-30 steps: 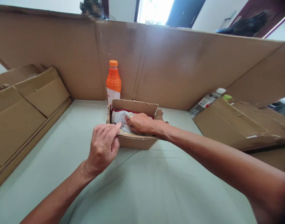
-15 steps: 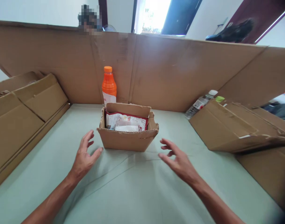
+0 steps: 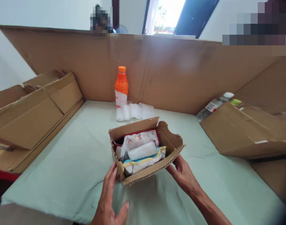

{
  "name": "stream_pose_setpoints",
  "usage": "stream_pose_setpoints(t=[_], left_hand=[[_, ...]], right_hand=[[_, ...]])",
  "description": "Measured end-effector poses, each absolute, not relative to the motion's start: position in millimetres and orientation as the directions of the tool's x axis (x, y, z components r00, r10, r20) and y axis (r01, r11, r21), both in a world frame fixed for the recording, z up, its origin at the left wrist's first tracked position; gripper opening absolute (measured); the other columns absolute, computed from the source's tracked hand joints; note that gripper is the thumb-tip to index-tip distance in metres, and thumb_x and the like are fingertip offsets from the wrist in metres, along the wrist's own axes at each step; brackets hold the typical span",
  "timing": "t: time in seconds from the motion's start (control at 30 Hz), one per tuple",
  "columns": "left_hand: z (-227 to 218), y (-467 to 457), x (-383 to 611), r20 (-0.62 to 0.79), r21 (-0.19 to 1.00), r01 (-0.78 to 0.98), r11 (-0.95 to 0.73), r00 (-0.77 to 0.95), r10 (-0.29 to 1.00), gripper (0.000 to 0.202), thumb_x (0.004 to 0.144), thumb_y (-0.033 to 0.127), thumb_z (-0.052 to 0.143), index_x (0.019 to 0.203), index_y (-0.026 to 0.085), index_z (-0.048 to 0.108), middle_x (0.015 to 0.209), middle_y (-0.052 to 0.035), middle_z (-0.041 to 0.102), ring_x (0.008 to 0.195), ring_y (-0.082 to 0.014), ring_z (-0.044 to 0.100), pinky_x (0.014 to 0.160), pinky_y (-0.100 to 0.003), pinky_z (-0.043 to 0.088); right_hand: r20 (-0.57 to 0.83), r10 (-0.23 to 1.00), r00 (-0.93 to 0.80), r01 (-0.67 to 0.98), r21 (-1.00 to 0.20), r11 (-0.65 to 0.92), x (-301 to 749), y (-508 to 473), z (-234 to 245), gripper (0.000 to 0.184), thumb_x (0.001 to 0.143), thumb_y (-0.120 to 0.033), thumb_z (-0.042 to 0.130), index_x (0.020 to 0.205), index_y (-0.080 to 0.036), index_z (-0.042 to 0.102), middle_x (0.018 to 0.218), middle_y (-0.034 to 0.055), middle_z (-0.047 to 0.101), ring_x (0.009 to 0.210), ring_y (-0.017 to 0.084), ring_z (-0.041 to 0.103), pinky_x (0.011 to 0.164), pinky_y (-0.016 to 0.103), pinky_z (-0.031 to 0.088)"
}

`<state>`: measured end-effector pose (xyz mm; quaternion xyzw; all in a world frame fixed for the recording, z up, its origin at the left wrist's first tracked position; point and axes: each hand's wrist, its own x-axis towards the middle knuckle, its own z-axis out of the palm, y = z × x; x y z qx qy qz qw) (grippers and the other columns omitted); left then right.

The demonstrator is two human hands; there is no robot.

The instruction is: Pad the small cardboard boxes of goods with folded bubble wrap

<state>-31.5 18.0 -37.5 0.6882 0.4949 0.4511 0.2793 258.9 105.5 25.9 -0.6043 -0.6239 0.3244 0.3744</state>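
The right hand [image 3: 185, 175] grips a cardboard box [image 3: 169, 136] holding packets [image 3: 143, 163]; the spread left hand [image 3: 108, 200] touches it.

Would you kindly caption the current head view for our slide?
Left hand and right hand at an open cardboard box of packets, orange bottle standing behind.

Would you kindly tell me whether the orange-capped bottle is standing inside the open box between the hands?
No, the orange-capped bottle stands upright behind the open box, near the cardboard wall.
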Motion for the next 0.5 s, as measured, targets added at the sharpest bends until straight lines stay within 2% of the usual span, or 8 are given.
stream_pose_setpoints(t=[0.1, 0.2, 0.27, 0.3, 0.4, 0.5], left_hand=[[-45.0, -3.2, -54.1, 0.344, 0.828, 0.48, -0.289, -0.029, 0.938, 0.091, 0.083, 0.018, 0.058, 0.161, 0.033, 0.013, 0.166, -0.0132, 0.02, 0.152, -0.0415, 0.025, 0.114, -0.061, 0.042], [-44.8, 14.5, -82.6, 0.401, 0.81, 0.518, -0.274, -0.15, 0.904, 0.086, 0.088, 0.019, 0.056, 0.161, 0.033, 0.013, 0.167, -0.0138, 0.015, 0.151, -0.0394, 0.027, 0.111, -0.058, 0.047], [-39.9, 42.7, -104.3, 0.415, 0.815, 0.522, -0.251, -0.225, 0.881, 0.082, 0.091, 0.022, 0.056, 0.16, 0.033, 0.015, 0.167, -0.014, 0.016, 0.151, -0.0366, 0.028, 0.109, -0.055, 0.049], [-36.7, 59.8, -114.7, 0.415, 0.822, 0.517, -0.238, -0.259, 0.872, 0.079, 0.092, 0.025, 0.057, 0.16, 0.033, 0.016, 0.166, -0.0141, 0.017, 0.151, -0.0359, 0.028, 0.109, -0.055, 0.049], [-28.1, 114.3, -139.9, 0.383, 0.86, 0.466, -0.205, -0.326, 0.864, 0.074, 0.095, 0.036, 0.056, 0.159, 0.032, 0.019, 0.167, -0.0143, 0.015, 0.153, -0.0348, 0.025, 0.11, -0.055, 0.047], [-25.0, 161.9, -153.4, 0.366, 0.886, 0.415, -0.206, -0.352, 0.861, 0.068, 0.098, 0.043, 0.049, 0.158, 0.03, 0.021, 0.167, -0.0146, 0.014, 0.154, -0.0321, 0.022, 0.113, -0.053, 0.043]], right_hand=[[0.122, 0.982, -0.143, 0.389, -0.905, 0.169, 207.4, 150.7, 18.1, 0.054, 0.085, -0.046, 0.062, 0.132, -0.02, 0.053, 0.126, 0.0129, 0.067, 0.098, 0.025, 0.069, 0.087, 0.04, 0.059], [0.199, 0.945, -0.26, 0.305, -0.912, 0.276, 127.2, 206.5, 6.7, 0.068, 0.085, -0.035, 0.057, 0.148, -0.019, 0.038, 0.147, 0.0166, 0.052, 0.126, 0.029, 0.058, 0.094, 0.042, 0.056], [0.195, 0.945, -0.262, 0.362, -0.888, 0.284, 73.2, 234.3, -3.0, 0.076, 0.083, -0.028, 0.054, 0.154, -0.017, 0.028, 0.157, 0.0191, 0.037, 0.141, 0.031, 0.043, 0.1, 0.045, 0.053], [0.172, 0.948, -0.268, 0.408, -0.871, 0.273, 49.8, 244.3, -8.3, 0.079, 0.082, -0.026, 0.054, 0.155, -0.016, 0.026, 0.159, 0.0199, 0.034, 0.144, 0.032, 0.04, 0.102, 0.047, 0.052], [0.141, 0.934, -0.33, 0.465, -0.837, 0.29, 1.0, 262.4, -22.6, 0.085, 0.077, -0.026, 0.061, 0.155, -0.015, 0.028, 0.155, 0.0205, 0.041, 0.142, 0.034, 0.042, 0.109, 0.05, 0.046], [0.173, 0.896, -0.409, 0.461, -0.808, 0.366, -23.1, 276.9, -30.2, 0.092, 0.074, -0.035, 0.072, 0.153, -0.013, 0.031, 0.153, 0.0204, 0.044, 0.142, 0.034, 0.043, 0.115, 0.047, 0.039]])
